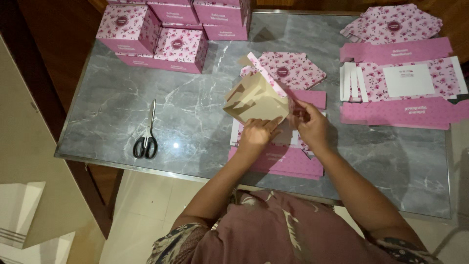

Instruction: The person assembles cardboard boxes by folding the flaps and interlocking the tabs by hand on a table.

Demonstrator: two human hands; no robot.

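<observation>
While both hands [286, 129] fold, a half-formed box [256, 100] stands.

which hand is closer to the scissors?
Left. The left hand is on the half-folded box, right of the scissors; the right hand is farther right.

Person seen from above: dusty-pink top [278, 230] with pale leaf-like print; short sleeves [171, 242] in darker grey patterned fabric. Both forearms bare; left hand [256, 133] and right hand [311, 126] without gloves.
</observation>
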